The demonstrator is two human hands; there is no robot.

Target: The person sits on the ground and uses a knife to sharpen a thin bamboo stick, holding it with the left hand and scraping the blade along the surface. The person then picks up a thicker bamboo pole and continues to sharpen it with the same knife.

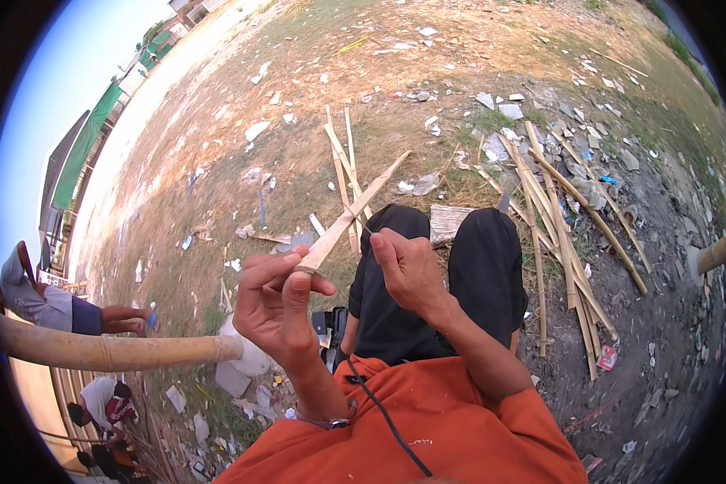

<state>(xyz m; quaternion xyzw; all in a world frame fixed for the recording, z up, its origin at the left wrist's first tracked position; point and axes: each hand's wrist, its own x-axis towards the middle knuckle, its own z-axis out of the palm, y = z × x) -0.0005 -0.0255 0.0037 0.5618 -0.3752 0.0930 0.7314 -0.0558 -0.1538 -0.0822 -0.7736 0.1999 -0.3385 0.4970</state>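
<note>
My left hand [278,306] pinches the near end of a pale split bamboo strip [355,211] between thumb and fingers. From there the strip slants away to the upper right, its far end in the air above the ground. My right hand [415,274] is closed, thumb up, just right of the strip and over my lap. A small dark tip shows by its thumb, but what it grips is mostly hidden. Below and between my knees lies a rough piece of wood [452,223].
Several bamboo strips [561,234] lie heaped on the right; a few more [339,157] lie ahead. Thick bamboo poles [121,352] [714,255] stand at both sides. Litter covers the dry ground. People [52,298] [105,411] are at the left.
</note>
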